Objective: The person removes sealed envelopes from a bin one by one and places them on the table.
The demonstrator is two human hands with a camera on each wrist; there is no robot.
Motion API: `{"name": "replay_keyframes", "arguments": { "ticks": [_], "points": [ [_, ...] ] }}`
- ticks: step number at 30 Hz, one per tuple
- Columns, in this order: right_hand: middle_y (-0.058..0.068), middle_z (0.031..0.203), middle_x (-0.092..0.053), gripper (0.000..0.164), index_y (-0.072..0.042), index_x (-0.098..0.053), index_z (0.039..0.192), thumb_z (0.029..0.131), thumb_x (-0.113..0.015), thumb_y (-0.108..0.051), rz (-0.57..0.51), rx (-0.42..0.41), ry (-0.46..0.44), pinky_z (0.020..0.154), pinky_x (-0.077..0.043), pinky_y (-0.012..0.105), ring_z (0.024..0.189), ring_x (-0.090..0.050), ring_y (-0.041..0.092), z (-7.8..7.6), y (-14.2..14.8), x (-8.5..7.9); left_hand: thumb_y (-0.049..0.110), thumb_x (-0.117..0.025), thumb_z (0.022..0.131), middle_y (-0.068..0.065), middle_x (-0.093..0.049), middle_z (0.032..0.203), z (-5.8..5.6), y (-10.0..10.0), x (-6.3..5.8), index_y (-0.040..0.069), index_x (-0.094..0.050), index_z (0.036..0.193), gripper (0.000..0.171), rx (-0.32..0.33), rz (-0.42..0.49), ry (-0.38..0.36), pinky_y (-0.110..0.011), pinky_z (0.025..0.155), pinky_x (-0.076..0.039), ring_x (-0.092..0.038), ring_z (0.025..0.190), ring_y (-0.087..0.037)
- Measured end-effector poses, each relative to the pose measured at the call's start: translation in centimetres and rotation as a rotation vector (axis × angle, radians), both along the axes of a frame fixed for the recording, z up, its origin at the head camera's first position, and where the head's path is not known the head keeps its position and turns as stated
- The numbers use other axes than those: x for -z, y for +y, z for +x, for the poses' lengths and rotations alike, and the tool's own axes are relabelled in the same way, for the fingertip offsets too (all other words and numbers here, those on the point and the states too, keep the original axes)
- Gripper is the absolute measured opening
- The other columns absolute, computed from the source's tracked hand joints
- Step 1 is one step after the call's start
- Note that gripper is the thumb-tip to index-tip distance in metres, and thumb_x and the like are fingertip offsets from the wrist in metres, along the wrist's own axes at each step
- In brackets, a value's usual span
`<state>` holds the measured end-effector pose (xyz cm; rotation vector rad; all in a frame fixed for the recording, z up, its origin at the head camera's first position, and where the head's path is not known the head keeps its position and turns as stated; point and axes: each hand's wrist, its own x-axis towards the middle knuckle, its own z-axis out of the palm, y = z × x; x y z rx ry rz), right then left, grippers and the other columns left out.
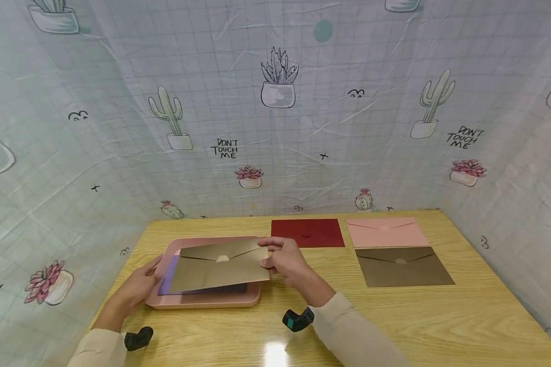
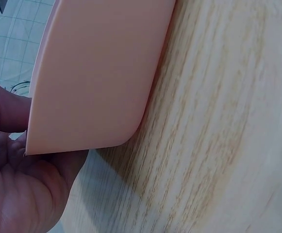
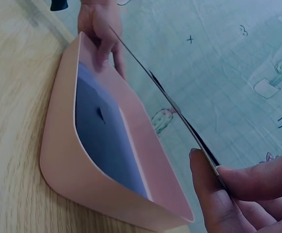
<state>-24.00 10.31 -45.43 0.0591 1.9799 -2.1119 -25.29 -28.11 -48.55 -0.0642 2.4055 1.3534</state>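
My right hand [image 1: 284, 260] pinches the right edge of a gold-brown envelope [image 1: 202, 272] between thumb and fingers. The right wrist view shows that envelope [image 3: 172, 109] edge-on, tilted above a pink tray [image 3: 60, 141]. In the tray lie a purple envelope [image 1: 167, 278] and a dark blue one [image 3: 99, 131], partly covered in the head view. My left hand [image 1: 140, 285] grips the tray's left end, thumb over the rim and fingers outside. Close up in the left wrist view are the tray's wall [image 2: 97, 73] and that hand [image 2: 24, 179].
To the right on the wooden table [image 1: 477, 326] lie a dark red envelope [image 1: 307, 232], a pink envelope [image 1: 387, 234] and a brown envelope [image 1: 404, 270]. A patterned cloth [image 1: 303, 132] hangs behind the table and along its sides.
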Motion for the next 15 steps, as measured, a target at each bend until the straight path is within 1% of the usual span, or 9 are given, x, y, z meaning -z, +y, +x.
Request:
{"name": "replay_keyframes", "arguments": {
  "ticks": [3,8,15],
  "points": [
    [0.018,0.120,-0.075,0.049,-0.002,-0.069,0.131,0.086,-0.067,0.016,0.005,0.015,-0.006,0.063,-0.060,0.025,0.081,-0.074,0.016,0.1,0.7,0.0,0.006,-0.028,0.111,-0.040,-0.005,0.168,-0.1,-0.1,0.1,0.009,0.005,0.167,0.066,0.001,0.014,-0.001,-0.067,0.124,-0.027,-0.015,0.155,-0.058],
    [0.020,0.122,-0.075,0.050,-0.001,-0.069,0.132,0.085,-0.066,0.016,0.018,0.038,-0.002,0.063,-0.061,0.026,0.083,-0.074,0.017,0.0,1.9,0.2,0.008,-0.029,0.111,-0.040,-0.006,0.168,-0.3,0.1,0.1,0.008,0.003,0.167,0.065,-0.009,-0.014,-0.002,-0.067,0.124,-0.025,-0.015,0.155,-0.059],
    [0.020,0.123,-0.075,0.048,-0.001,-0.070,0.129,0.085,-0.067,0.016,0.050,0.038,0.021,0.065,-0.063,0.028,0.084,-0.075,0.019,-0.4,3.4,0.7,0.009,-0.029,0.111,-0.041,-0.005,0.167,-0.2,0.1,-0.1,0.009,0.005,0.167,0.065,-0.025,-0.037,-0.015,-0.067,0.123,-0.025,-0.015,0.154,-0.060]
  ]
}}
